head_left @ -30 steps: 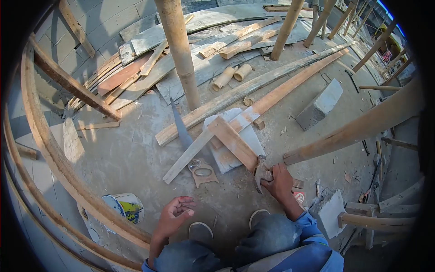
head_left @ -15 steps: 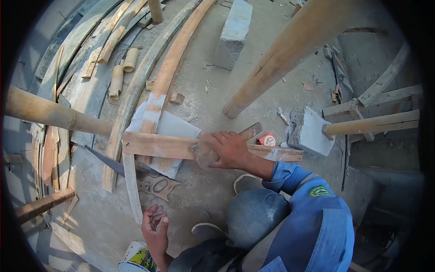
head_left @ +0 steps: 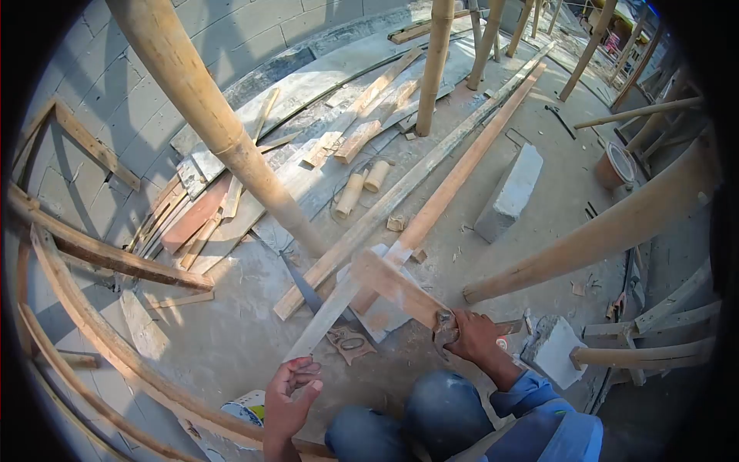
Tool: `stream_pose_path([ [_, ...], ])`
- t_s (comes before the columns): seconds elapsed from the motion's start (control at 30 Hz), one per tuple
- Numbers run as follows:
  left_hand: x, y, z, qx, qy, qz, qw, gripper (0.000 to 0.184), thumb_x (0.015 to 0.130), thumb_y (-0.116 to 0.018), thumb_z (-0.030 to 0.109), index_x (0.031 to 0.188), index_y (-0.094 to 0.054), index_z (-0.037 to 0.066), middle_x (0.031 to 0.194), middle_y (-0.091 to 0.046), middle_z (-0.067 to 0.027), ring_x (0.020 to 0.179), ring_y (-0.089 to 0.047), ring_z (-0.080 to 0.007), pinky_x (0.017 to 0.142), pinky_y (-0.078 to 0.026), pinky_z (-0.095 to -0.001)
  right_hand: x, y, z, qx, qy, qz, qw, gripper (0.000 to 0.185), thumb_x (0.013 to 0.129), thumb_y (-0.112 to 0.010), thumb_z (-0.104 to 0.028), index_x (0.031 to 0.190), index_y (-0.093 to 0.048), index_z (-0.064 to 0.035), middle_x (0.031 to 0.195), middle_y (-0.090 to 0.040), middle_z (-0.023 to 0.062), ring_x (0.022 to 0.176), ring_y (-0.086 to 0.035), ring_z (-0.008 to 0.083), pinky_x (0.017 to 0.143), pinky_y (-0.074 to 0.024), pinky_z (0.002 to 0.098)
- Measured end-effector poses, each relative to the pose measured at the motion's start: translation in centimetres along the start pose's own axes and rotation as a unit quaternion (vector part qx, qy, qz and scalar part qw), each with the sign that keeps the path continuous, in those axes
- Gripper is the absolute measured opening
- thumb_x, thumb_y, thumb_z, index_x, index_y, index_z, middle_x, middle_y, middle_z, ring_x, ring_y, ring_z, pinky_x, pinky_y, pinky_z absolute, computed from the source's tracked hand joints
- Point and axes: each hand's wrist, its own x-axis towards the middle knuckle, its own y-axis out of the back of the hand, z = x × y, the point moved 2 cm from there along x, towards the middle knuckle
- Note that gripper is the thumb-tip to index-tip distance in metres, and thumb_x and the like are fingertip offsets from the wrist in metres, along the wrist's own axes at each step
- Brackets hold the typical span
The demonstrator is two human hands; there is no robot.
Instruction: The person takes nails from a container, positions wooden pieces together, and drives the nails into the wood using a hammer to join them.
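My right hand point(head_left: 475, 337) is wrapped around a claw hammer point(head_left: 444, 329), its metal head over a short wooden board point(head_left: 400, 291). That board lies across a long plank point(head_left: 454, 189) and a pale slab point(head_left: 385, 317). A narrow pale strip point(head_left: 323, 319) meets the board's left end and runs toward me. Near the strip's close end is my left hand point(head_left: 291, 396), palm up, fingers loosely curled and thumb apart; I make out nothing in it. A handsaw point(head_left: 350, 343) lies on the floor beside the strip, its blade passing underneath.
Bamboo posts point(head_left: 223, 135) slant through the work area on both sides. A concrete block point(head_left: 510, 192) stands ahead, and a broken white block point(head_left: 556, 353) lies at right. Curved timbers point(head_left: 115, 339) rise at left. A paint bucket point(head_left: 250, 406) is partly hidden behind my left hand.
The view has tilted up and turned left, showing more wall and posts. My right hand keeps the hammer at the board. My left hand now appears closer to the strip's near end.
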Motion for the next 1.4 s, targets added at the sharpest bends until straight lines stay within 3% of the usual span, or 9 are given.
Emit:
stream_pose_path([
  [0.27,-10.5,-1.2,18.1,0.150,0.015,-0.086,0.985,0.055,0.088,-0.077,0.012,0.135,-0.055,-0.007,0.121,-0.070,-0.0184,0.105,-0.071,-0.0219,0.097,-0.054,-0.0360,-8.9,18.9,-4.8,-0.005,-0.079,0.011,0.997,0.070,0.069,-0.086,-0.040,0.124,-0.059,-0.0080,0.110,-0.071,0.0148,0.101,-0.071,0.0340,0.088,-0.0533,0.0472],
  [0.43,-15.7,-1.1,27.6,0.108,0.000,-0.170,0.979,0.058,0.086,-0.079,0.015,0.135,-0.056,-0.007,0.124,-0.070,-0.0189,0.106,-0.071,-0.0228,0.098,-0.054,-0.0366,-17.3,29.7,-8.7,0.014,-0.133,0.036,0.990,0.069,0.069,-0.086,-0.040,0.124,-0.059,-0.0070,0.105,-0.071,0.0150,0.098,-0.071,0.0352,0.084,-0.0534,0.0476],
  [0.6,-16.4,-0.4,30.3,0.173,-0.010,-0.177,0.969,0.058,0.088,-0.079,0.019,0.136,-0.057,-0.005,0.124,-0.070,-0.0207,0.107,-0.071,-0.0238,0.095,-0.055,-0.0367,-22.9,38.7,-11.9,0.003,-0.194,0.007,0.981,0.067,0.071,-0.083,-0.036,0.123,-0.057,-0.0035,0.095,-0.071,0.0188,0.087,-0.071,0.0406,0.076,-0.0550,0.0519],
  [0.7,-15.4,1.0,29.3,0.277,-0.081,-0.165,0.943,0.058,0.088,-0.079,0.023,0.136,-0.057,-0.002,0.122,-0.070,-0.0211,0.103,-0.072,-0.0244,0.091,-0.056,-0.0366,-24.2,42.9,-13.6,0.010,-0.245,-0.053,0.968,0.067,0.070,-0.082,-0.035,0.120,-0.056,-0.0006,0.094,-0.071,0.0230,0.089,-0.071,0.0433,0.078,-0.0563,0.0524],
  [0.77,-14.6,2.3,28.1,0.288,-0.072,-0.152,0.943,0.059,0.088,-0.079,0.022,0.138,-0.056,-0.002,0.122,-0.070,-0.0202,0.100,-0.072,-0.0245,0.089,-0.056,-0.0369,-24.2,44.2,-14.4,0.024,-0.250,-0.067,0.966,0.067,0.070,-0.080,-0.037,0.120,-0.057,0.0003,0.097,-0.072,0.0249,0.093,-0.071,0.0436,0.081,-0.0567,0.0513],
  [1.03,-14.1,4.0,27.7,0.198,-0.007,0.004,0.980,0.063,0.089,-0.078,0.015,0.143,-0.051,0.000,0.123,-0.068,-0.0191,0.093,-0.073,-0.0233,0.086,-0.056,-0.0357,-23.1,39.3,-12.4,0.061,-0.241,-0.197,0.948,0.069,0.071,-0.074,-0.043,0.122,-0.064,0.0028,0.106,-0.073,0.0289,0.102,-0.070,0.0448,0.090,-0.0551,0.0493],
  [1.1,-13.7,4.2,25.7,0.186,0.007,0.046,0.982,0.061,0.090,-0.076,0.014,0.143,-0.051,0.000,0.124,-0.068,-0.0183,0.092,-0.073,-0.0224,0.085,-0.056,-0.0357,-23.1,36.5,-10.6,0.101,-0.236,-0.239,0.937,0.070,0.071,-0.076,-0.041,0.124,-0.065,0.0030,0.110,-0.073,0.0281,0.105,-0.070,0.0442,0.094,-0.0536,0.0491],
  [1.2,-12.7,4.2,19.9,0.137,0.055,0.048,0.988,0.055,0.094,-0.073,0.015,0.142,-0.052,-0.001,0.125,-0.068,-0.0165,0.092,-0.072,-0.0202,0.084,-0.057,-0.0350,-23.8,32.4,-8.8,0.139,-0.192,-0.265,0.935,0.057,0.075,-0.076,-0.038,0.115,-0.070,0.0037,0.105,-0.074,0.0260,0.100,-0.072,0.0410,0.088,-0.0550,0.0463],
  [1.4,-11.2,0.9,11.4,0.087,0.096,0.035,0.991,0.052,0.093,-0.074,0.025,0.135,-0.060,-0.001,0.120,-0.072,-0.0146,0.095,-0.071,-0.0201,0.086,-0.055,-0.0338,-25.6,25.0,-5.9,0.342,-0.223,-0.452,0.793,0.045,0.078,-0.085,-0.034,0.104,-0.076,0.0019,0.094,-0.075,0.0136,0.085,-0.069,0.0216,0.082,-0.0537,0.0385],
])
